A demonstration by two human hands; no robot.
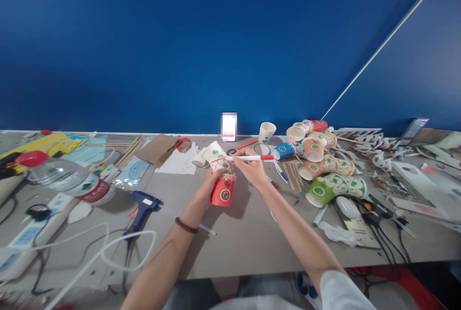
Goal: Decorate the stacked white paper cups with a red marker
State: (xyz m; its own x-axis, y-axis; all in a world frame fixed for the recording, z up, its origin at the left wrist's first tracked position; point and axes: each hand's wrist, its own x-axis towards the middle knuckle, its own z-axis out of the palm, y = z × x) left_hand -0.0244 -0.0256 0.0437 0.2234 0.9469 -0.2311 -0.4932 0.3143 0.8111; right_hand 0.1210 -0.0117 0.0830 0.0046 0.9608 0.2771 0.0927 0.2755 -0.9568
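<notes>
A red paper cup (223, 192) with scalloped trim is joined to a white paper cup (215, 152) with green marks, the white one tilting up to the left. My left hand (211, 182) is wrapped round the pair near the middle, from the left side. In my right hand (249, 163) is a white marker (248, 157) with a red end, held in a pinch. The marker's tip end points left and is close to the joined cups; whether it touches them I cannot tell. A small white cup (199, 157) lies just left of them.
A water bottle (72, 181), a power strip (32, 233) and a blue glue gun (142, 211) are on the left. A lit phone (229, 126) stands at the wall. Several joined cups (326, 190), wooden sticks (293, 175) and cables lie on the right.
</notes>
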